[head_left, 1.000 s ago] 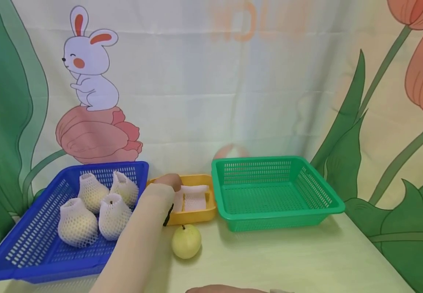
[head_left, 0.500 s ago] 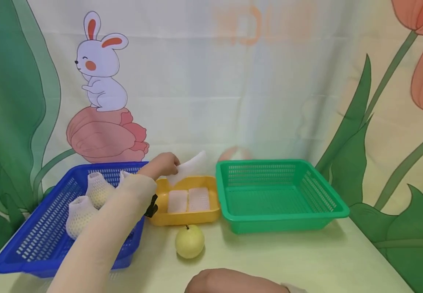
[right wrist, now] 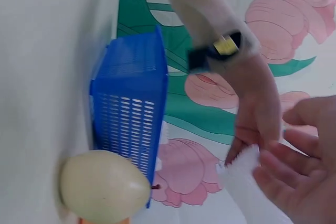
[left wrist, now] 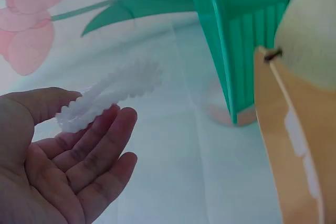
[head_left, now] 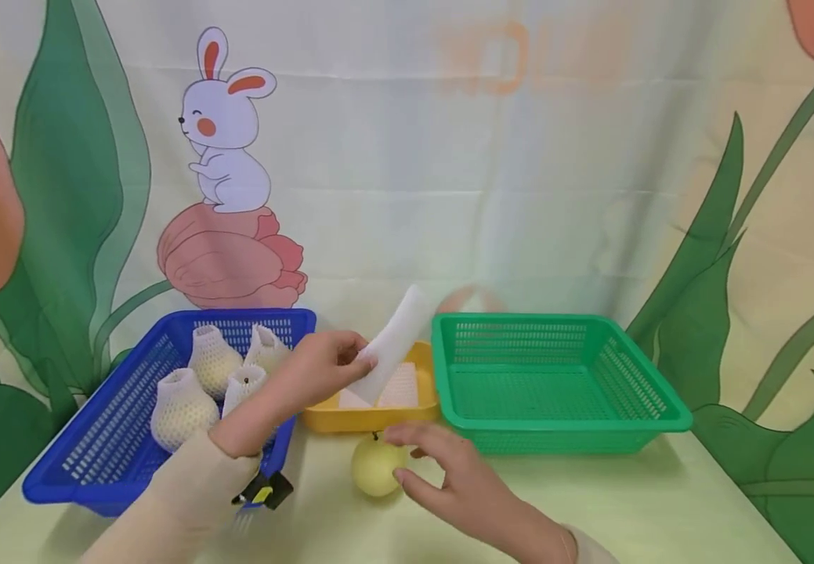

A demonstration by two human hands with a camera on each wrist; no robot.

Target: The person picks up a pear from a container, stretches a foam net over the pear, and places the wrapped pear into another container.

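My left hand [head_left: 318,372] pinches a flat white foam fruit net [head_left: 396,333] between thumb and fingers, over a yellow tray [head_left: 367,421]. In the left wrist view the foam net's [left wrist: 107,95] scalloped open end shows. A bare yellow-green pear [head_left: 371,470] with a short dark stem sits on the table in front of the tray. Right beside that pear, overlapping its edge in the head view, is my right hand [head_left: 463,482] with thumb and fingers spread apart, holding nothing. Further foam nets [head_left: 401,385] lie flat in the tray.
A blue basket [head_left: 82,489] on the left contains several pears [head_left: 182,413] in white foam nets. To the right stands a green basket [head_left: 562,439], its slotted bottom visible. A printed curtain hangs behind the table.
My left hand has lifted the foam net out of the yellow tray and brought it nearer. My right hand has come up from the front edge to the pear, its fingers opening.
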